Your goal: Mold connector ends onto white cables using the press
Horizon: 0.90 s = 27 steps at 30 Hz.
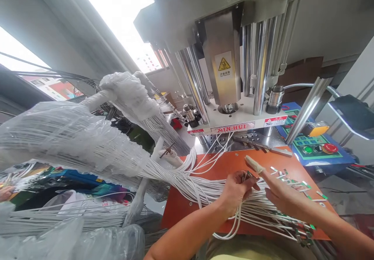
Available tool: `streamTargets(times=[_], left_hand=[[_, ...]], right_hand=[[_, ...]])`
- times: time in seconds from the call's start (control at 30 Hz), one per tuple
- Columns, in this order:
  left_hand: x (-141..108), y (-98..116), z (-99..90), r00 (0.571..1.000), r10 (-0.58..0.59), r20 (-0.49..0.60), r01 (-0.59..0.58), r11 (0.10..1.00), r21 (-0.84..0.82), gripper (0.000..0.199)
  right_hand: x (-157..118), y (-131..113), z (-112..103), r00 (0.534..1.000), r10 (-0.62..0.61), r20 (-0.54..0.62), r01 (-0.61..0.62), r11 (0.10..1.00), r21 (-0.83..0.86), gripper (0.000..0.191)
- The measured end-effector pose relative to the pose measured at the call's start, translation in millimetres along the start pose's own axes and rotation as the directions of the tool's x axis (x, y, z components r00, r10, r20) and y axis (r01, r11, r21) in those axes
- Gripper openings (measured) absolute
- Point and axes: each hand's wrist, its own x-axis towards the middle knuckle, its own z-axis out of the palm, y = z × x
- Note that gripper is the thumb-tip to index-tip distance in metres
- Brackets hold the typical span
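Observation:
My left hand (237,192) is closed in a pinch over the orange board. Between its fingertips is a white cable's small metal-and-green end (248,174); how many ends it holds is hard to make out. Beneath this hand a thick bundle of white cables (204,188) crosses the board from the left. My right hand (274,188) is beside it with the fingers stretched out, holding nothing. A pale finger cover (253,164) sits on one of its fingertips. Small green-and-silver connectors (304,194) on cable ends lie spread to the right, partly behind my right arm.
A press (233,125) marked MIN-HUI stands behind the orange board (178,213), white cables reaching under its plate. A metal bar (269,146) lies in front. At right are a control box (318,151) and a lamp (352,114). Plastic-wrapped cable bundles (73,135) hang left.

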Motion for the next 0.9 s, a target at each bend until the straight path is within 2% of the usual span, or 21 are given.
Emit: streamTargets(times=[0.1,0.17,0.27,0.33,0.4,0.5,0.57,0.63,0.67,0.73,0.83,0.9], left_hand=[[4.4,3.1,-8.6,0.994,0.099,-0.050,-0.094,0.991,0.100,0.031],[8.2,6.0,-14.2,0.986,0.146,-0.084,-0.129,0.976,0.174,0.025],[13.7,10.4,-18.7,0.966,0.224,-0.129,-0.181,0.944,0.277,0.016],[16.2,13.1,-19.4,0.952,0.271,-0.140,-0.209,0.914,0.349,0.015],[17.7,15.0,-19.6,0.947,0.290,-0.134,-0.207,0.878,0.432,0.015],[19.9,16.0,-19.7,0.948,0.310,-0.077,-0.220,0.808,0.546,0.018],[22.6,15.3,-19.1,0.935,0.354,0.009,-0.281,0.728,0.626,0.019],[26.8,13.1,-18.0,0.917,0.384,0.110,-0.349,0.634,0.691,0.020],[29.3,11.6,-17.5,0.911,0.384,0.152,-0.371,0.597,0.711,0.020],[34.5,8.0,-17.1,0.908,0.362,0.209,-0.391,0.555,0.735,0.019],[40.9,3.3,-18.2,0.910,0.335,0.246,-0.398,0.531,0.748,0.018],[43.5,1.6,-19.1,0.911,0.317,0.262,-0.399,0.528,0.750,0.017]], right_hand=[[19.0,37.4,-13.4,0.992,0.050,-0.119,-0.067,0.987,-0.145,0.072],[35.9,71.2,-22.7,0.969,0.118,-0.217,-0.188,0.923,-0.336,0.053],[58.6,110.4,-27.1,0.973,0.226,-0.049,-0.218,0.826,-0.519,0.037],[66.9,120.2,-26.4,0.968,0.248,0.045,-0.184,0.816,-0.549,0.038],[68.3,116.0,-26.2,0.962,0.264,0.071,-0.187,0.823,-0.536,0.037],[60.8,89.0,-29.2,0.934,0.336,0.123,-0.248,0.855,-0.455,0.025],[53.4,64.1,-31.8,0.881,0.421,0.216,-0.362,0.893,-0.267,0.022],[46.4,41.7,-32.3,0.845,0.452,0.285,-0.456,0.888,-0.057,0.018],[43.3,33.5,-31.1,0.843,0.449,0.295,-0.478,0.878,0.028,0.015],[37.6,25.4,-25.8,0.868,0.415,0.271,-0.464,0.874,0.146,0.008],[30.9,29.7,-14.3,0.885,0.391,0.253,-0.454,0.845,0.283,0.011],[28.4,36.0,-8.7,0.888,0.391,0.241,-0.451,0.840,0.302,0.014]])
